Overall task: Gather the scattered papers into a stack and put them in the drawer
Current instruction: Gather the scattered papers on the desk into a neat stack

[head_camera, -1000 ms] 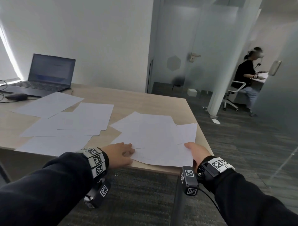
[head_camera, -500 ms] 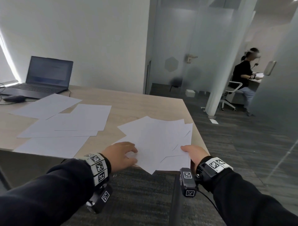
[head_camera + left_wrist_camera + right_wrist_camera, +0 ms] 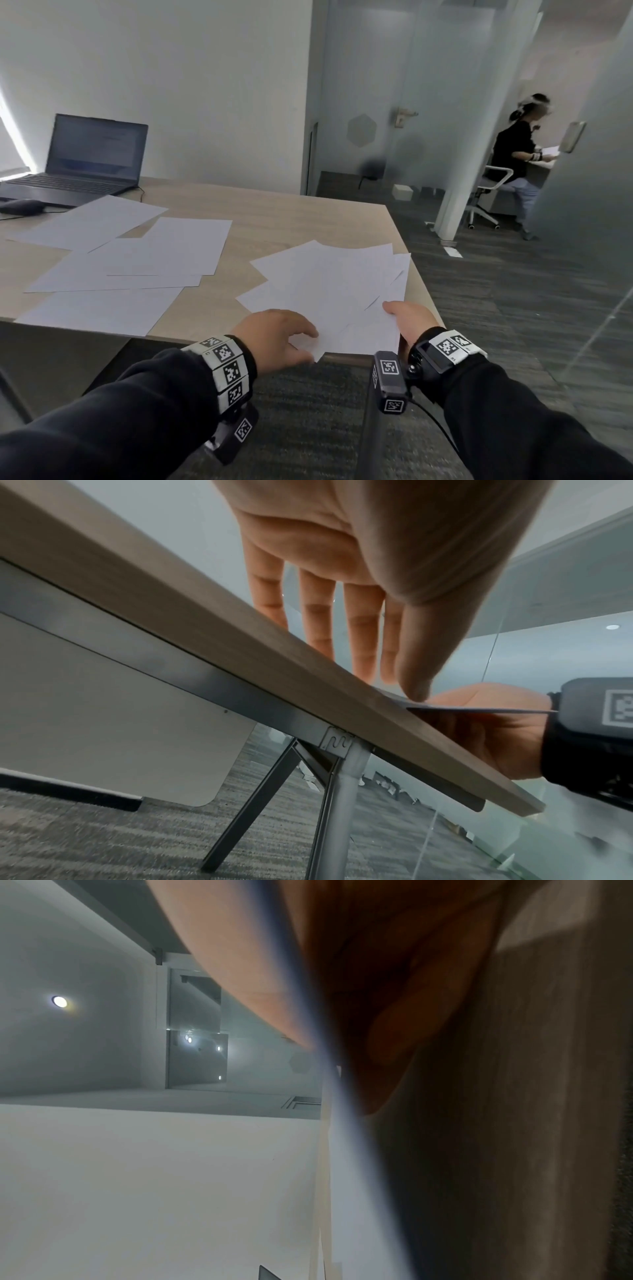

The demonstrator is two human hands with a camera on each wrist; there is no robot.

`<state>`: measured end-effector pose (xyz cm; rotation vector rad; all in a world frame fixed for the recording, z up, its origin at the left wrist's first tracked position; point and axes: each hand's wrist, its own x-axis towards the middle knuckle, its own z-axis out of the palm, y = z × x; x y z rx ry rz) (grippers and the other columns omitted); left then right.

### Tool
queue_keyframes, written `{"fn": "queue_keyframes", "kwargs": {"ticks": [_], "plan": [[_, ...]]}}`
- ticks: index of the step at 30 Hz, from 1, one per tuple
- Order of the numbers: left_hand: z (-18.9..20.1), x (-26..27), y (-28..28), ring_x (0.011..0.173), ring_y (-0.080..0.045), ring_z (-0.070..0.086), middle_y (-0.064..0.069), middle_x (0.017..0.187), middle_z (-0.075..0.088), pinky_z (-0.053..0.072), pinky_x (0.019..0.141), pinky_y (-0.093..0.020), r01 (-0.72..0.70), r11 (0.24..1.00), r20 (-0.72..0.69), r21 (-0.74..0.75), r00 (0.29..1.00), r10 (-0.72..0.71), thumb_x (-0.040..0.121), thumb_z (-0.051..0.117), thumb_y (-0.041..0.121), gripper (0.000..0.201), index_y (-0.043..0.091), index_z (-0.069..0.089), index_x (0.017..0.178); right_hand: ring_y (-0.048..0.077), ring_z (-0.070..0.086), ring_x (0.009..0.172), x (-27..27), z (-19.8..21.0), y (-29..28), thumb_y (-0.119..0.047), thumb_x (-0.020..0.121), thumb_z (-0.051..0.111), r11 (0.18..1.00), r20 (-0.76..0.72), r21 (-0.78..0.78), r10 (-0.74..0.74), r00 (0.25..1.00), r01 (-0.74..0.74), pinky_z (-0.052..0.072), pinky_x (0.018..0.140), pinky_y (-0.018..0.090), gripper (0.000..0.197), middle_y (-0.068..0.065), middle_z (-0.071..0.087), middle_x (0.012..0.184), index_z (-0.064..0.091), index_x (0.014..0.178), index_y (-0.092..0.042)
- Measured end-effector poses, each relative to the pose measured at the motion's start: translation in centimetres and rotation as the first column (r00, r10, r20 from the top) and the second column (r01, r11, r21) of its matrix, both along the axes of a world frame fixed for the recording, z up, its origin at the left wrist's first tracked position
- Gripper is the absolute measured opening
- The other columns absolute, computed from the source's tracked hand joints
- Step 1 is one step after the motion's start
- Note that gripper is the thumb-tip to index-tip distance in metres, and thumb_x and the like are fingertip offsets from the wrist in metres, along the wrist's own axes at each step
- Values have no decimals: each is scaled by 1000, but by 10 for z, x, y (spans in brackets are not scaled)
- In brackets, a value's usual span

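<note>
A loose bunch of white papers (image 3: 329, 291) lies fanned at the table's front right corner and overhangs the front edge. My left hand (image 3: 277, 337) lies on its near left part. In the left wrist view the fingers (image 3: 356, 631) are straight over the tabletop and the thumb tip touches the overhanging papers (image 3: 479, 710). My right hand (image 3: 407, 318) pinches the bunch's near right edge, thumb on top and fingers underneath; its wrist view shows the papers (image 3: 342, 1137) edge-on. Several more sheets (image 3: 137, 260) lie scattered to the left. No drawer shows.
The wooden table (image 3: 291, 219) carries an open laptop (image 3: 92, 157) and a mouse (image 3: 20, 207) at the far left. A metal table leg (image 3: 339, 804) stands under the front right corner. Beyond a glass partition (image 3: 394, 102), a person (image 3: 517, 154) sits on a chair.
The right-hand sheets have been pulled together into a tighter bunch and drawn towards me, past the front edge. Both hands have come closer together.
</note>
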<state>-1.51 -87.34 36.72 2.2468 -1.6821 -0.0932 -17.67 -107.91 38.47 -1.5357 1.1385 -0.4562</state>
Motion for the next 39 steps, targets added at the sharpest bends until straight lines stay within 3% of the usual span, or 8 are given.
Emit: {"fn": "queue_keyframes", "kwargs": {"ticks": [7, 15, 19, 22, 25, 29, 33, 39], "plan": [[-8, -7, -3, 97, 3, 63, 24, 103, 71, 52, 88, -28, -20, 989, -46, -145, 999, 13, 83, 52, 56, 29, 37, 72, 91, 39, 67, 103, -2, -5, -2, -20, 95, 56, 998, 81, 62, 28, 996, -33, 48, 101, 53, 23, 23, 71, 108, 67, 80, -6], [-16, -47, -34, 106, 2, 56, 24, 110, 67, 44, 98, -28, -21, 960, -139, -280, 990, -19, 86, 62, 49, 19, 35, 73, 89, 34, 70, 93, -2, -2, 8, -19, 92, 59, 996, 91, 34, 81, 993, -85, 52, 96, 49, 16, 15, 75, 95, 69, 89, -7], [-16, -58, -43, 131, -2, 42, 24, 140, 50, 34, 112, -33, -62, 980, -174, -191, 984, 28, 82, 51, 67, 43, 41, 63, 114, 35, 70, 94, -4, -2, 8, -18, 92, 58, 996, 78, 14, 89, 993, -90, 52, 96, 51, 16, 16, 75, 98, 70, 95, -7], [-12, -51, -43, 149, -11, 17, 18, 160, 21, 16, 120, -44, -154, 988, -126, 28, 980, 156, 82, 32, 79, 74, 44, 28, 147, 36, 70, 97, -4, -4, 6, -18, 91, 59, 995, 65, 6, 104, 993, -104, 51, 98, 53, 16, 17, 75, 101, 70, 94, -8], [-13, -41, -37, 151, -14, 14, 10, 161, 25, 12, 119, -44, -164, 979, -93, 124, 980, 176, 83, 15, 81, 81, 40, 10, 153, 38, 69, 100, -3, -4, 4, -17, 92, 59, 993, 54, 11, 118, 992, -118, 50, 99, 52, 19, 20, 73, 105, 69, 99, -3], [-12, -38, -31, 146, -16, 26, 8, 155, 37, 19, 116, -46, -172, 975, -4, 139, 985, 174, 81, 25, 80, 86, 35, 15, 153, 37, 67, 101, -2, -2, 1, -14, 94, 57, 990, 16, -20, 139, 990, -139, 52, 96, 44, 24, 22, 71, 109, 66, 107, 4], [-8, -36, -26, 136, -16, 39, 12, 142, 48, 30, 109, -45, -181, 977, 51, 114, 983, 176, 75, 39, 80, 85, 37, 27, 147, 29, 64, 87, -3, -1, 0, -10, 95, 57, 988, 4, -40, 149, 989, -149, 48, 66, 27, 17, 17, 68, 100, 64, 105, 2], [3, -35, -21, 122, -15, 49, 13, 126, 54, 41, 99, -40, -184, 975, 94, 126, 980, 173, 72, 38, 82, 79, 37, 47, 136, 28, 65, 83, -2, -1, 1, -8, 95, 56, 987, 2, -54, 149, 989, -149, 50, 70, 29, 19, 15, 68, 98, 66, 107, 1]]}}
